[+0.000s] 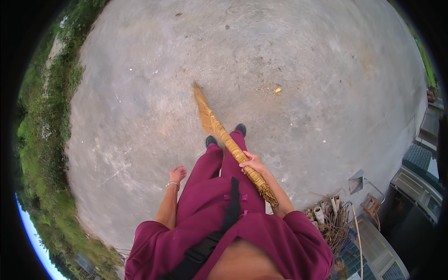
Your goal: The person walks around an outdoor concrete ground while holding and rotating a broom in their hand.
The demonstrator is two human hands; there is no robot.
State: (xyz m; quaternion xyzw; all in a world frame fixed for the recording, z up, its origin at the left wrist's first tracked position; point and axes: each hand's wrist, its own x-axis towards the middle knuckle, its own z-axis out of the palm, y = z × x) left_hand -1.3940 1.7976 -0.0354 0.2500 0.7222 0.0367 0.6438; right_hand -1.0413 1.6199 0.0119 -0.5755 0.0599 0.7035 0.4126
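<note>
A straw broom (227,138) slants across in front of my legs, its bound handle end near my right forearm. Its fanned bristles (204,108) are at the concrete ground ahead of my shoes, slightly blurred. My right hand (253,162) is closed around the thick wrapped handle. My left hand (178,174) hangs beside my left thigh, holding nothing, fingers loosely apart, with a bracelet at the wrist. Ahead and to the right of the bristles, a small yellow scrap (278,90) lies among fine crumbs of debris.
Grey concrete ground (154,107) spreads around me, dotted with small bits. Green bushes (51,144) line the left edge. At the lower right are a pile of sticks (333,224), a long-handled metal dustpan (357,182), a wooden stool (372,208) and a tiled building front (416,158).
</note>
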